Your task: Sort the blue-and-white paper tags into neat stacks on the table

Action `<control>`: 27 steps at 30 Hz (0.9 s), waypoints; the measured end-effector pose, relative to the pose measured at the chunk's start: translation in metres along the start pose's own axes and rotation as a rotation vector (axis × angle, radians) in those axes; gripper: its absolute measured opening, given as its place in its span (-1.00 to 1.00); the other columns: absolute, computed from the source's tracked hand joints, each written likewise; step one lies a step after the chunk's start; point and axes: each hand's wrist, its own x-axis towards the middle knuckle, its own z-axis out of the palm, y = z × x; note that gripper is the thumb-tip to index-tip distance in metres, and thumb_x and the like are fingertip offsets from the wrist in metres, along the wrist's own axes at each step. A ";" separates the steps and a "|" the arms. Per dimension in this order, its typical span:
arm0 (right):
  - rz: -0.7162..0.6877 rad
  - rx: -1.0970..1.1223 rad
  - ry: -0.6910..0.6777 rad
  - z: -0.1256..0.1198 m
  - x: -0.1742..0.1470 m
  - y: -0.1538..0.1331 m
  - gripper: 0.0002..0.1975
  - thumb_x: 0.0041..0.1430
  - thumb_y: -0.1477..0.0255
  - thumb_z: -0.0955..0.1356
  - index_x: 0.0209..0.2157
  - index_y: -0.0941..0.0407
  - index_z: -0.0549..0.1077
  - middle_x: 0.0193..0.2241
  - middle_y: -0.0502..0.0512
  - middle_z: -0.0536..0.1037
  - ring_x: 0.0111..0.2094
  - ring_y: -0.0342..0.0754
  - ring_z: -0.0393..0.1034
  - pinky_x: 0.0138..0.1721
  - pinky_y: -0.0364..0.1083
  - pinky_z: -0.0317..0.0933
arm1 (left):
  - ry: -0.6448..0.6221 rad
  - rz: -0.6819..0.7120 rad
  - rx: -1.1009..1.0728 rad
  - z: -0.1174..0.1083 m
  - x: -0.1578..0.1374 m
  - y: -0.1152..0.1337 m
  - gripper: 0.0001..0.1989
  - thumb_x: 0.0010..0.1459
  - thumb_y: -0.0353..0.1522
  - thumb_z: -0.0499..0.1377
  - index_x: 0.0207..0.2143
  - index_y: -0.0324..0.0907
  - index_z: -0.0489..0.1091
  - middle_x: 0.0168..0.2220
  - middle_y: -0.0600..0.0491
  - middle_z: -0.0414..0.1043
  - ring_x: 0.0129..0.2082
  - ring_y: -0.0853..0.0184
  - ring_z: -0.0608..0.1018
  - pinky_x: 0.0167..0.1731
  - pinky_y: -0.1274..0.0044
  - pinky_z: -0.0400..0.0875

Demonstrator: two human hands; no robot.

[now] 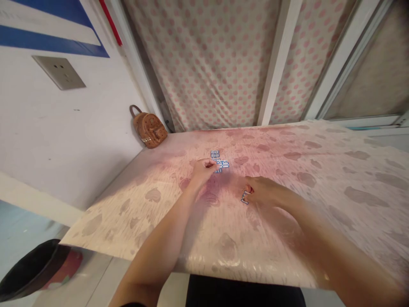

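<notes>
Several small white tiles with blue sides, like miniature mahjong tiles (224,163), stand in a tight cluster in the middle of the table. My left hand (202,171) is at the cluster's left side, thumb and forefinger pinched at a tile there. My right hand (263,190) is lower and to the right, back upward, slightly smeared by motion. Beside its thumb side lie a few more loose tiles (245,197). The right fingers are mostly hidden behind the hand, so whether they grip anything does not show.
A patterned pink and cream tablecloth (153,221) covers the table. A small brown backpack (150,129) leans against the wall at the far left corner. Dotted curtains (217,64) hang behind the table. A dark bin (41,268) stands on the floor at lower left.
</notes>
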 end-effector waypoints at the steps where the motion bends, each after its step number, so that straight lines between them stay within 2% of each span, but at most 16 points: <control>1: -0.001 -0.018 -0.029 0.001 0.001 0.002 -0.79 -0.23 0.55 0.40 -0.65 0.05 0.28 -0.71 -0.04 0.36 -0.68 -0.16 0.15 -0.60 -0.11 -0.08 | 0.004 0.005 0.003 0.000 0.000 0.000 -0.87 -0.09 -0.34 0.32 -0.51 -0.24 0.51 -0.54 0.07 0.49 -0.53 0.42 0.44 -0.47 0.59 0.25; 3: 0.006 -0.093 -0.146 0.002 0.002 0.004 -0.83 -0.15 0.57 0.35 -0.57 0.05 0.27 -0.65 -0.03 0.39 -0.65 -0.16 0.18 -0.59 -0.12 -0.07 | 0.016 0.013 0.012 0.000 -0.001 0.001 -0.87 -0.10 -0.34 0.33 -0.52 -0.23 0.51 -0.53 0.07 0.49 -0.52 0.41 0.44 -0.46 0.59 0.26; 7: -0.006 -0.045 -0.168 0.002 0.004 0.003 -0.84 -0.11 0.58 0.32 -0.47 0.05 0.29 -0.61 -0.03 0.42 -0.63 -0.14 0.24 -0.60 -0.13 -0.02 | 0.023 0.025 0.017 0.000 -0.001 0.000 -0.86 -0.10 -0.32 0.33 -0.53 -0.23 0.51 -0.53 0.07 0.47 -0.52 0.41 0.43 -0.45 0.57 0.26; 9: -0.028 0.065 -0.133 0.002 0.007 -0.001 -0.88 -0.07 0.55 0.32 -0.45 0.05 0.33 -0.60 -0.02 0.46 -0.61 -0.12 0.30 -0.60 -0.14 0.04 | 0.018 0.029 0.005 0.001 -0.001 0.000 -0.86 -0.10 -0.32 0.32 -0.53 -0.23 0.50 -0.54 0.07 0.46 -0.53 0.43 0.42 -0.45 0.57 0.25; 12: -0.058 0.298 -0.026 0.000 0.012 -0.008 -0.97 0.02 0.47 0.29 -0.44 0.06 0.34 -0.53 0.01 0.53 -0.54 -0.09 0.42 -0.51 -0.13 0.24 | -0.003 0.024 0.001 0.003 -0.001 0.001 -0.86 -0.08 -0.33 0.30 -0.54 -0.24 0.49 -0.56 0.09 0.43 -0.56 0.44 0.38 -0.48 0.58 0.22; 16: 0.024 0.589 0.100 0.001 0.016 -0.017 -0.94 0.10 0.39 0.29 -0.38 0.06 0.29 -0.50 0.05 0.59 -0.49 -0.04 0.52 -0.41 -0.06 0.41 | -0.022 0.014 -0.021 0.010 -0.006 0.005 -0.85 -0.05 -0.33 0.29 -0.53 -0.24 0.49 -0.59 0.10 0.40 -0.58 0.45 0.36 -0.50 0.58 0.20; 19: 0.071 0.630 0.170 0.003 0.015 -0.023 -0.84 0.11 0.31 0.33 -0.36 0.07 0.27 -0.55 0.05 0.58 -0.58 -0.06 0.49 -0.49 -0.10 0.39 | -0.038 -0.011 -0.046 0.015 -0.010 0.008 -0.82 -0.05 -0.30 0.31 -0.50 -0.26 0.50 -0.57 0.09 0.41 -0.57 0.45 0.36 -0.50 0.58 0.19; 23: 0.053 0.548 0.278 0.007 0.011 -0.028 -0.83 0.14 0.27 0.30 -0.39 0.07 0.27 -0.67 -0.05 0.49 -0.71 -0.16 0.31 -0.62 -0.17 0.22 | -0.078 -0.022 -0.079 0.019 -0.013 0.009 -0.76 -0.07 -0.25 0.35 -0.45 -0.27 0.51 -0.55 0.09 0.40 -0.54 0.45 0.37 -0.48 0.58 0.19; 27: 0.050 0.465 0.329 0.011 0.011 -0.028 -0.83 0.18 0.29 0.26 -0.44 0.06 0.26 -0.68 -0.07 0.43 -0.71 -0.18 0.24 -0.61 -0.17 0.14 | -0.114 -0.010 -0.102 0.023 -0.015 0.009 -0.74 -0.05 -0.22 0.33 -0.45 -0.26 0.50 -0.54 0.09 0.40 -0.53 0.45 0.38 -0.46 0.57 0.21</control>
